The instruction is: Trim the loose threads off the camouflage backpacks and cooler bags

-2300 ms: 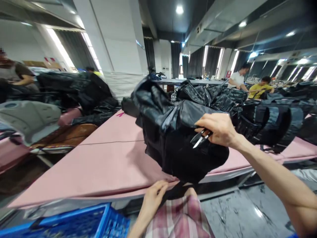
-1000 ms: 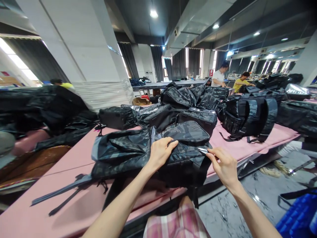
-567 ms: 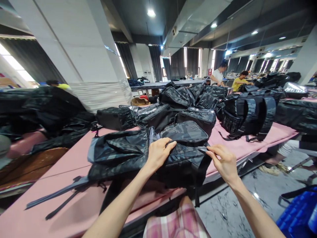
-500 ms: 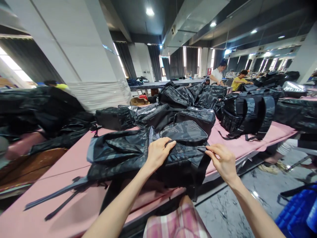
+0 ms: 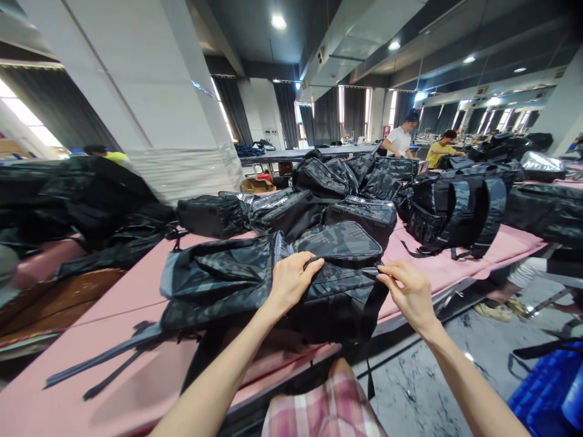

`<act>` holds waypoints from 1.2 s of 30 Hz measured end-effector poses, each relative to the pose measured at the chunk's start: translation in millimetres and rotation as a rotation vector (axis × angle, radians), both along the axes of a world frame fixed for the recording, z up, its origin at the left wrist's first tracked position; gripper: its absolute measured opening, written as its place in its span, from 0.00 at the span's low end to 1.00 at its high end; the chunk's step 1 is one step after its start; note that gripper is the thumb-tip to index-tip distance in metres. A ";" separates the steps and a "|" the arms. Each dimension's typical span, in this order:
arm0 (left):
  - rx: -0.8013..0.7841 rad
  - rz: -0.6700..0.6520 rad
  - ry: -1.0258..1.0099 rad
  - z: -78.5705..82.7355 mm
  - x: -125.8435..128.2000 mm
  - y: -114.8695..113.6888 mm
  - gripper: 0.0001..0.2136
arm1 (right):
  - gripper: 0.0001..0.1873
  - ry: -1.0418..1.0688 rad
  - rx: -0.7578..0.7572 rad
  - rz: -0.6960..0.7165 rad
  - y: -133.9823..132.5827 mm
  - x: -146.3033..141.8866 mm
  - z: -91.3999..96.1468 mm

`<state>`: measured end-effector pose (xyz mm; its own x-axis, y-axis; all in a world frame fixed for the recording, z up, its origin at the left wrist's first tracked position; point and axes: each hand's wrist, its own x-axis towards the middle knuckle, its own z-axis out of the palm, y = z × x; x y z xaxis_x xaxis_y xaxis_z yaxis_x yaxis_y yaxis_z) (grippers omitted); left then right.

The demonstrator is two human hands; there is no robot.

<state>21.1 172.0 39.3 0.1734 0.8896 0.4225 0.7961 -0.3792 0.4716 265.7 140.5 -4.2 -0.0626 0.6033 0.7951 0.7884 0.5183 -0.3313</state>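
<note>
2 hands (image 5: 291,280) (image 5: 409,292) at 1 camo bkpk (image 5: 241,279).

both arms (image 5: 464,370) reach forward, left hand (image 5: 289,284) back upward, right hand (image 5: 411,292) pinching thumb to forefinger

Under my left hand (image 5: 291,279), the camouflage backpack (image 5: 218,273) looks like smooth synthetic cloth with a faint sheen; its webbing strap (image 5: 102,357) is duller. The pink surface (image 5: 132,309) is smooth and matt. I see soft, matt plaid cloth (image 5: 319,406) over my lap, a glossy, marble-patterned floor (image 5: 410,382), a shiny blue plastic basket (image 5: 546,385) and a bag's (image 5: 542,162) mirror-bright silvery lining.
</note>
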 end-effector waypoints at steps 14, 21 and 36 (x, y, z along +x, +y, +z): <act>-0.008 0.002 -0.006 0.1 0.3 0.5 0.15 | 0.07 -0.103 0.052 0.086 6.0 -8.9 1.5; -0.001 -0.004 -0.029 -1.2 -0.2 1.4 0.14 | 0.07 -0.063 0.054 0.058 4.2 -5.8 0.7; -0.008 0.000 -0.024 -2.0 0.0 1.8 0.15 | 0.07 -0.050 0.028 0.103 1.3 -26.1 2.5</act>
<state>21.2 173.7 37.3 0.1636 0.8932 0.4189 0.7845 -0.3753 0.4936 239.6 141.8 -1.7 -0.1636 0.5689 0.8060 0.7456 0.6063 -0.2766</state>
